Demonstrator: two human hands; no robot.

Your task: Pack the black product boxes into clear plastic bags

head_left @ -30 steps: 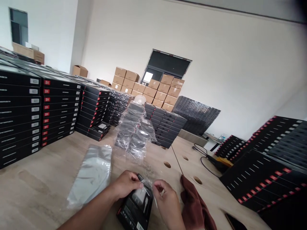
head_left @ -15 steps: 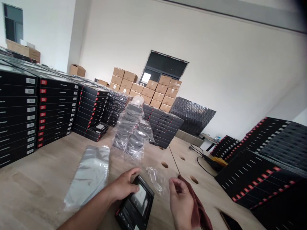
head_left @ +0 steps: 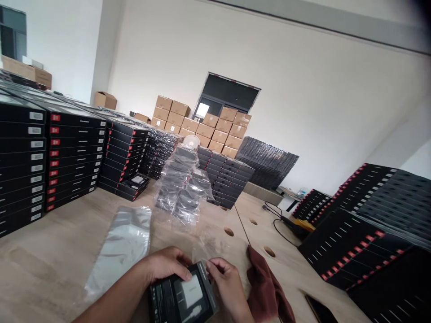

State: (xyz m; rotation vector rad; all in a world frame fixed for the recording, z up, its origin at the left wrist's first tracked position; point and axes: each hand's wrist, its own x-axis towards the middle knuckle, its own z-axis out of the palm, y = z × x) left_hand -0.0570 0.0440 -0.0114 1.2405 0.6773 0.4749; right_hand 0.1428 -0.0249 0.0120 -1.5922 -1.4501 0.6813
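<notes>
My left hand [head_left: 164, 264] grips the top edge of a black retail box [head_left: 183, 298] with a window showing a white product. My right hand [head_left: 225, 282] pinches the box's upper right corner. A thin clear plastic bag [head_left: 218, 244] lies partly behind the box and both hands. To the left lies a flat silvery-clear bag [head_left: 117, 249]. Farther off stands a heap of black items in clear bags [head_left: 180, 188]. A brown cloth [head_left: 266, 287] lies just right of my right hand. The box's lower edge runs out of view.
The wooden table [head_left: 40, 269] has round holes [head_left: 229, 232]. Stacks of black boxes with red labels [head_left: 76, 152] stand left, and more [head_left: 363, 233] right. A phone [head_left: 319, 309] lies at the front right, near a cable and a yellow-and-black tool [head_left: 296, 226]. Cardboard cartons [head_left: 202, 128] stand behind.
My right hand has moved from beside the brown cloth onto the box. The box has shifted left and turned. The clear bag now lies behind it.
</notes>
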